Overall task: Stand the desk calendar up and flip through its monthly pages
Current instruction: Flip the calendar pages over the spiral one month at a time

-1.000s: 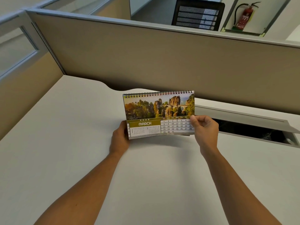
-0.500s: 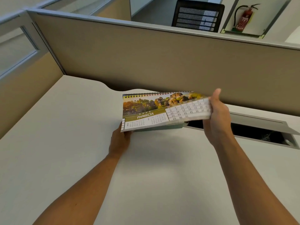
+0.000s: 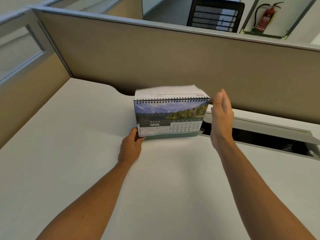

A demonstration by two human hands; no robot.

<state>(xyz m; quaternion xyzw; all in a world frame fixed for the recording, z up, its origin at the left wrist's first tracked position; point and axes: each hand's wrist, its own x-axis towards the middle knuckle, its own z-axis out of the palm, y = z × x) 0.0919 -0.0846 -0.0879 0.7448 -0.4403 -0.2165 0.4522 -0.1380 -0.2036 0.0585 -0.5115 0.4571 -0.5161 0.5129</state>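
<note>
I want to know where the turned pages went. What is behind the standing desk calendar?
Behind the spiral-bound desk calendar, showing April, blurred flipped pages hang over the black wire spiral. Past them stands the beige partition wall. The calendar's back and the desk behind it are hidden.

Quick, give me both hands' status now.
Left hand: closed on the calendar's lower left corner, holding it.
Right hand: open and flat, beside the calendar's right edge, holding nothing.
</note>
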